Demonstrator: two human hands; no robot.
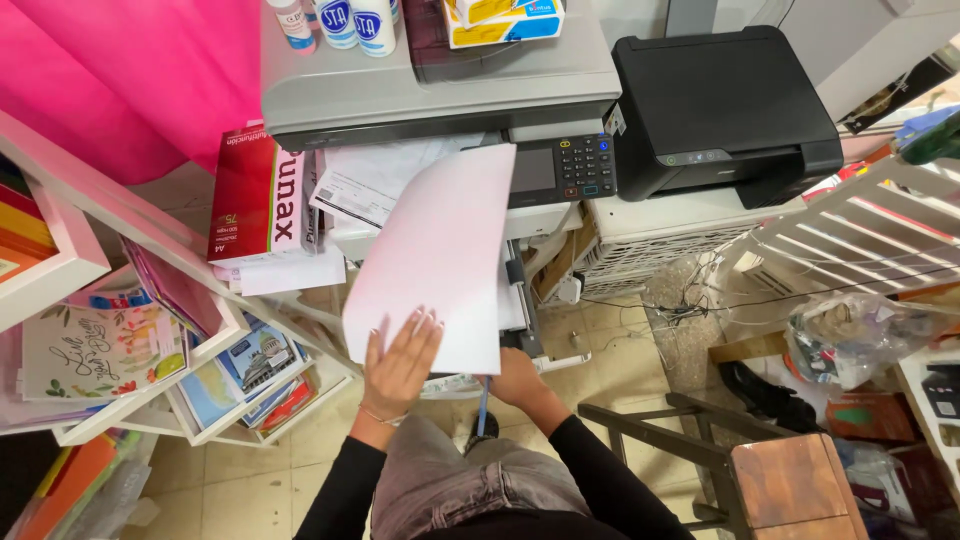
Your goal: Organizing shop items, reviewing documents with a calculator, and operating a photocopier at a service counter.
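Both hands hold one white sheet of paper (432,262): the left hand (400,362) lies flat on top, fingers spread, and the right hand (517,378) grips under its lower edge, also holding a blue pen (483,405). Sheet is lifted, tilted before the grey copier (440,80), not laid anywhere yet. Shelves (200,300) stand close left, a stool (790,480) right.

Red-and-white paper ream package (255,195) leans left of the copier – its small grey screen (533,170) (unlit) sits right – yellow-blue box (505,20) on top

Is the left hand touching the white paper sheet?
Touching: the head view shows the left hand pressed flat on the white paper sheet.
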